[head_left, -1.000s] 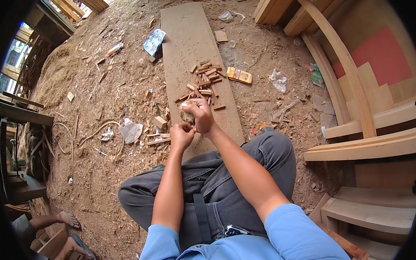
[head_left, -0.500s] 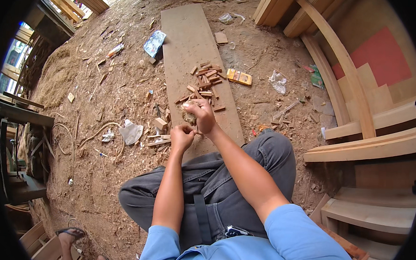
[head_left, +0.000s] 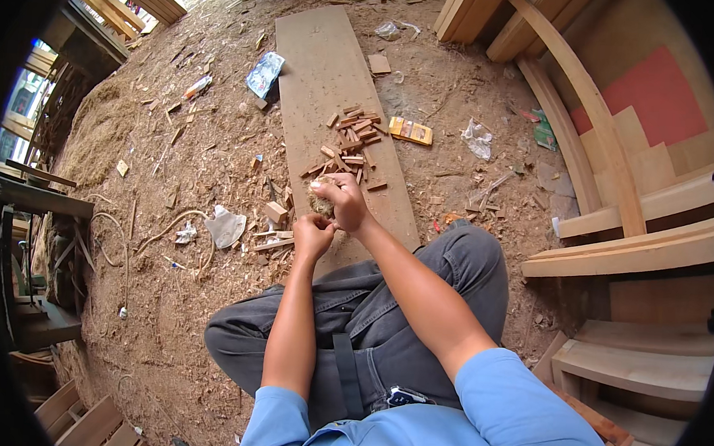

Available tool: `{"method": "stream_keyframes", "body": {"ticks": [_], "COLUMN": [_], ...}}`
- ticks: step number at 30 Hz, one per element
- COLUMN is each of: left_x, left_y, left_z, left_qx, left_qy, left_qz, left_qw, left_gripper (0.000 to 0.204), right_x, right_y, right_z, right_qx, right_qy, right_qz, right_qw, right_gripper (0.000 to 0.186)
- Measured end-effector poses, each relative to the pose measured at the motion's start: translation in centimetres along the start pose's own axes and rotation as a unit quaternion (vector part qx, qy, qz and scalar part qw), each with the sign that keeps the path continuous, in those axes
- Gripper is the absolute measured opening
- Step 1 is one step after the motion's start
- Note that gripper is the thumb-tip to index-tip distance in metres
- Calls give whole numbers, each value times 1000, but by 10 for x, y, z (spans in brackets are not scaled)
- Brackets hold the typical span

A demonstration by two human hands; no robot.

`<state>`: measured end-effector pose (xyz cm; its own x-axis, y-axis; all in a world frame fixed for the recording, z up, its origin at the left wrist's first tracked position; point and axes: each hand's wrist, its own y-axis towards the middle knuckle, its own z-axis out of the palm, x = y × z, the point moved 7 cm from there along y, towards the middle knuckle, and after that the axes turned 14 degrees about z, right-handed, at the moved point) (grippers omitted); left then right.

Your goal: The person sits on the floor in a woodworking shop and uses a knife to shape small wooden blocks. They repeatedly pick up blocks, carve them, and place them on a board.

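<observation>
My right hand is closed around a fuzzy tan clump, whose exact kind I cannot make out; its thumb lies on top. Just below and to the left, my left hand is pinched shut, fingertips close to the right hand. What it pinches is too small to tell. Both hands are over the near part of a long flat board on the ground. Beyond them on the board lies a loose pile of small reddish-brown wooden sticks.
Sawdust and shavings cover the ground. Wood offcuts and a white scrap lie left of the board, with a blue packet farther off. A yellow packet lies at its right edge. Wooden frames stand at right.
My hands stay nearly in place, with slight shifts of the fingers and the clump. At the lower left, another person's sandalled feet have moved almost out of view.
</observation>
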<state>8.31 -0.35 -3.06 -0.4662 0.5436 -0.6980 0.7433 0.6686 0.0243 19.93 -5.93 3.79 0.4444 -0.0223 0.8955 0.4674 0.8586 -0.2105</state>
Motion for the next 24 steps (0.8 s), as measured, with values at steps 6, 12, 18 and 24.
{"method": "stream_keyframes", "body": {"ticks": [6,12,18,24], "left_x": [3,3,8,1], "left_y": [2,3,-5,1], "left_z": [0,3,5,3], "left_qx": [-8,24,16,17], "left_qy": [-25,25,-23,10], "left_qz": [-1,-24,-28,-2], "left_qw": [1000,999,999,1000], "left_gripper": [23,17,15,13], "right_x": [-6,-8,-5,1], "right_y": [2,-4,-6,-1], "right_z": [2,1,0,1], "right_qx": [-20,0,-9,9], "right_qy": [-64,-57,35,36], "right_qz": [3,10,25,-7], "right_qw": [998,998,999,999], "right_gripper": [22,20,18,22]}}
